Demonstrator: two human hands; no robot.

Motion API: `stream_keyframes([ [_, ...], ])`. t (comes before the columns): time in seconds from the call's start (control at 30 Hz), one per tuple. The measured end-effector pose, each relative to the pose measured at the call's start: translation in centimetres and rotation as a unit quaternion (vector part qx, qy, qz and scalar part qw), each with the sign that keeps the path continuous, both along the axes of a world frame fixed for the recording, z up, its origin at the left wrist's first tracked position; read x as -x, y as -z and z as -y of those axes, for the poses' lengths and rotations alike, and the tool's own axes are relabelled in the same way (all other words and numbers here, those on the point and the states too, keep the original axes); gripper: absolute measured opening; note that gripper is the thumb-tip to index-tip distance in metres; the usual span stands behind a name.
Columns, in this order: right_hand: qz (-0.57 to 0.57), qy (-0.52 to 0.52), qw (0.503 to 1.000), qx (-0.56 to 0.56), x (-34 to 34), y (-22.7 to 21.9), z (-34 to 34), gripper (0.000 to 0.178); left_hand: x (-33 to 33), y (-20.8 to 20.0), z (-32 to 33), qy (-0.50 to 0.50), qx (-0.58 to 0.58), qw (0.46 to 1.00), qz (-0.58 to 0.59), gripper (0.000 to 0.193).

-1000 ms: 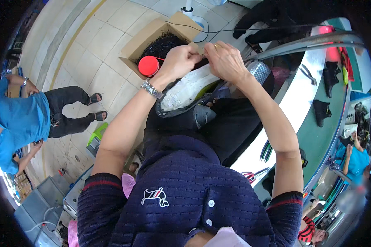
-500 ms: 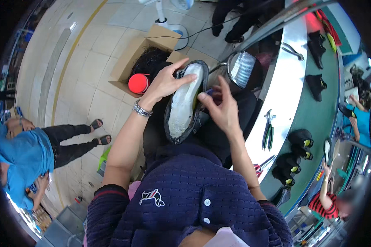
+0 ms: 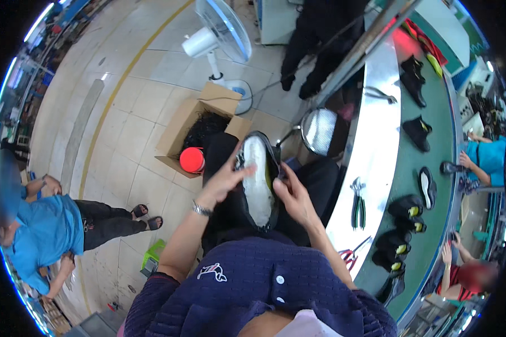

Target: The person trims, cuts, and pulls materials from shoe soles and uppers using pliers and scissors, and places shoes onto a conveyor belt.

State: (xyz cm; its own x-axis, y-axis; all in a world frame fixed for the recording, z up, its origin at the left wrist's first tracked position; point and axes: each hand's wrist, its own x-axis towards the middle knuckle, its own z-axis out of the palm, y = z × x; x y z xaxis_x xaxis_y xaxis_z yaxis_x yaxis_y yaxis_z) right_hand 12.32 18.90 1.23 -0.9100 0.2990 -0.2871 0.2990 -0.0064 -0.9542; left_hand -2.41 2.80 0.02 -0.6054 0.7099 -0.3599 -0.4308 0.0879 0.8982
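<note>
A black shoe upper [image 3: 258, 185] stands over my lap, its whitish underside facing me and a black rim folded around it. A strip of yellow-green shows along its right inner edge. My left hand [image 3: 228, 178] grips the upper's left side, the thumb lying across the white underside and somewhat blurred. On the other side, my right hand [image 3: 293, 194] pinches the black rim between thumb and fingers; part of those fingers is hidden behind the edge.
Right of me runs a metal ledge [image 3: 334, 238] with green-handled pliers [image 3: 358, 205] and red-handled pliers [image 3: 349, 258]. Beyond it, a green conveyor [image 3: 413, 185] carries several black shoes. A cardboard box [image 3: 171, 137], red-lidded container [image 3: 191, 160] and fan [image 3: 208, 42] stand ahead. People are on both sides.
The shoe upper has come lower in the picture, and more of the fan shows. My right hand has closed on the rim. A white-soled shoe now lies on the conveyor.
</note>
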Motion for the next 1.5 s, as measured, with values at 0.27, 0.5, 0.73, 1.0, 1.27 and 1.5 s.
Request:
stream_keyframes([
  [0.27, -0.016, 0.103, 0.968, 0.228, -3.8, 1.8, 4.5, 0.080, -5.6, -0.8, -0.7, -0.019, 0.005, 0.987, 0.162, 0.073],
  [0.5, -0.130, 0.183, 0.970, 0.096, -4.5, -3.8, -0.7, 0.077, -3.9, -6.4, -2.5, 0.161, -0.124, 0.978, -0.056, 0.085],
  [0.73, -0.111, 0.411, 0.893, -0.145, -4.9, -1.3, -12.2, 0.072, -0.3, -7.1, -0.9, 0.149, -0.064, 0.981, -0.106, 0.058],
  [1.0, 0.106, 0.481, 0.744, -0.451, -5.2, 3.9, -23.2, 0.080, -2.4, -4.6, 4.4, 0.074, 0.014, 0.996, -0.037, 0.050],
  [1.27, 0.025, 0.481, 0.709, -0.514, -5.1, 11.5, -29.6, 0.074, -2.1, -4.3, 0.9, 0.162, -0.022, 0.985, -0.059, 0.049],
  [1.5, 0.095, 0.430, 0.846, -0.300, -5.3, 4.9, -25.0, 0.079, -3.9, -4.8, -3.1, 0.232, 0.052, 0.970, -0.039, 0.051],
])
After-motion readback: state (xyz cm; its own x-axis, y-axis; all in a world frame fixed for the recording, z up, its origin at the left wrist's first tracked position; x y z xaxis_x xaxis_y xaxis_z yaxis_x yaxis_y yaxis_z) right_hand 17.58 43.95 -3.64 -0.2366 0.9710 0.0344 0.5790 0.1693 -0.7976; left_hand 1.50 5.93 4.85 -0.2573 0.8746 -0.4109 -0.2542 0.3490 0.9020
